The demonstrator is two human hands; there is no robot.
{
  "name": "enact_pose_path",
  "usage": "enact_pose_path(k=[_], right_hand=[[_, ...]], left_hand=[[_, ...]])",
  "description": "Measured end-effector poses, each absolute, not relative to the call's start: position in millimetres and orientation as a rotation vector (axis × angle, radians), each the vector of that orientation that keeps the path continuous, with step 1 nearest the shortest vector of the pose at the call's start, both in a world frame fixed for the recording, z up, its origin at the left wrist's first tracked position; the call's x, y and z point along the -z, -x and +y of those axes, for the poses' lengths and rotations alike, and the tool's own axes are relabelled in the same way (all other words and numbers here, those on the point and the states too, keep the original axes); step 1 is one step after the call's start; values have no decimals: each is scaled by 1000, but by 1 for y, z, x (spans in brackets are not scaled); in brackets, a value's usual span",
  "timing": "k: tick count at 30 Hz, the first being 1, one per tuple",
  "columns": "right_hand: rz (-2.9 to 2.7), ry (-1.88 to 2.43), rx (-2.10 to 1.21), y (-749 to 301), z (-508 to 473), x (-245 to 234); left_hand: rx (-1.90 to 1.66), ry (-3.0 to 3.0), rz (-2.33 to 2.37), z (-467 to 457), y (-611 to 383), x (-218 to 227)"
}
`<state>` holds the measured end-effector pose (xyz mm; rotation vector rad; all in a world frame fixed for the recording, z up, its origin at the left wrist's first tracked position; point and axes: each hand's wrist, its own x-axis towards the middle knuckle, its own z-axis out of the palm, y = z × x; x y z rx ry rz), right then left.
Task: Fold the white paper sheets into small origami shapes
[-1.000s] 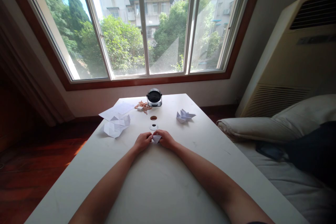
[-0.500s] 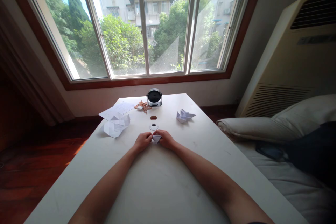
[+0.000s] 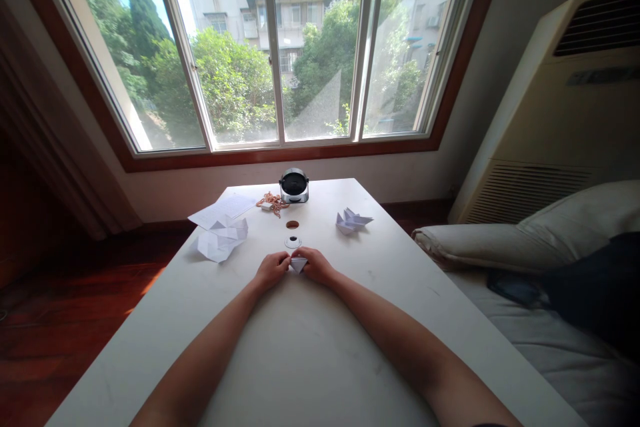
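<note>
A small folded piece of white paper lies on the white table between my two hands. My left hand has its fingers curled and pinches the paper's left edge. My right hand presses and pinches the paper from the right. Most of the paper is hidden by my fingers; only a small pointed part shows. Both forearms rest stretched out over the table.
Folded paper shapes and a flat sheet lie at the left, another folded paper figure at the right. A small round device, an orange cord, a brown disc and a white ring sit beyond my hands. A bed adjoins the right.
</note>
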<state>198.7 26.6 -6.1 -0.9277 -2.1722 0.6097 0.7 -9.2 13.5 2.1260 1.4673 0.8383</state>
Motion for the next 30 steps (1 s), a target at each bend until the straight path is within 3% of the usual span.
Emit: enact_pose_path(k=[30], right_hand=[[-2179, 927, -600, -199, 25, 4]], left_hand=[[-842, -2119, 1483, -11, -2, -17]])
